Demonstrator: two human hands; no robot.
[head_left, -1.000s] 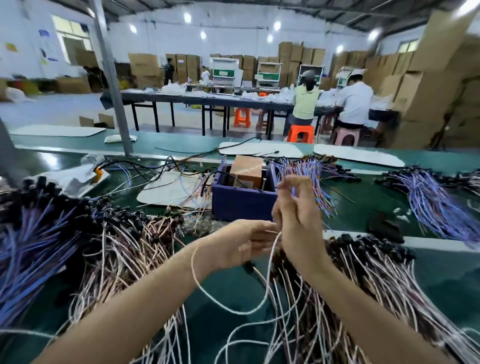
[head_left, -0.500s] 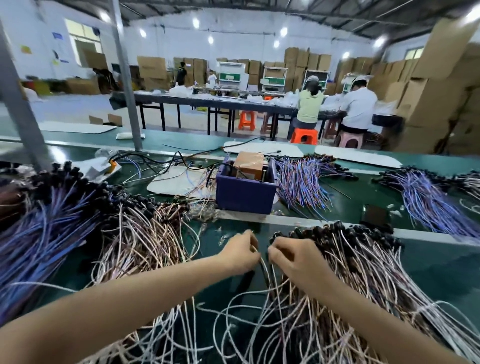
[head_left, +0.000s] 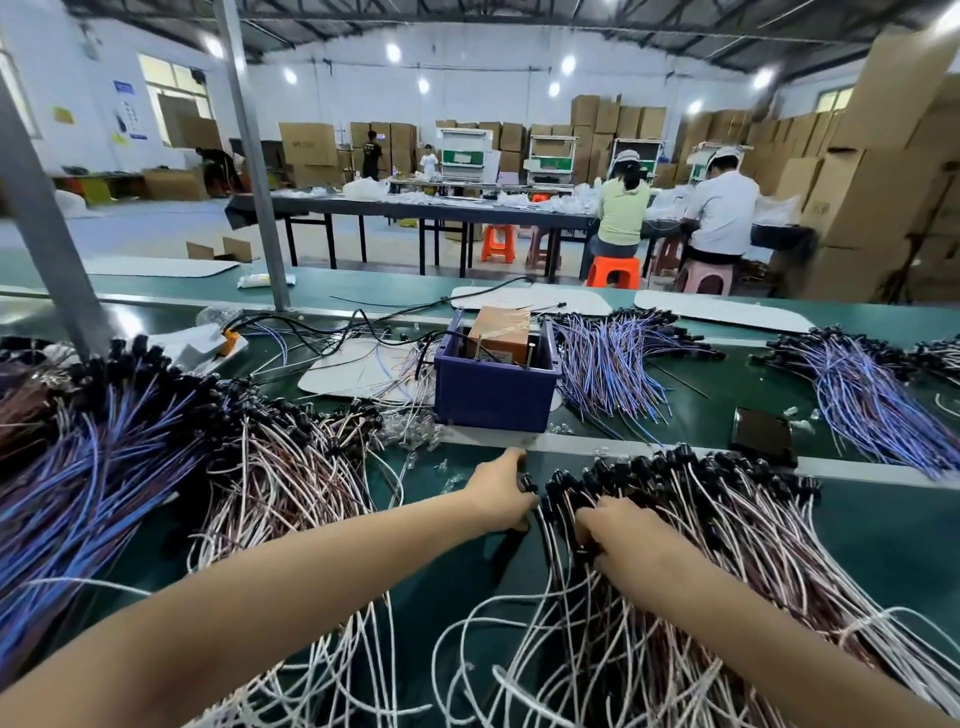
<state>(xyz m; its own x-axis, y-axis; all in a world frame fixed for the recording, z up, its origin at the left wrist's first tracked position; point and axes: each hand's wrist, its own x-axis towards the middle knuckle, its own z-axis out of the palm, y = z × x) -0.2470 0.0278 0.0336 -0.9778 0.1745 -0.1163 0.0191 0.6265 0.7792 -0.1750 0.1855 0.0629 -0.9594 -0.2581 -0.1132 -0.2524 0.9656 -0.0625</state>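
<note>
Left hand (head_left: 497, 493) pinches one black-capped wire (head_left: 529, 484); right hand (head_left: 621, 538) grips wire pile (head_left: 727, 561) near counter (head_left: 883, 545) front edge. One blue bin (head_left: 493, 389).

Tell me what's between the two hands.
Head view: black plugs on white wires sit between the left hand and right hand.
</note>
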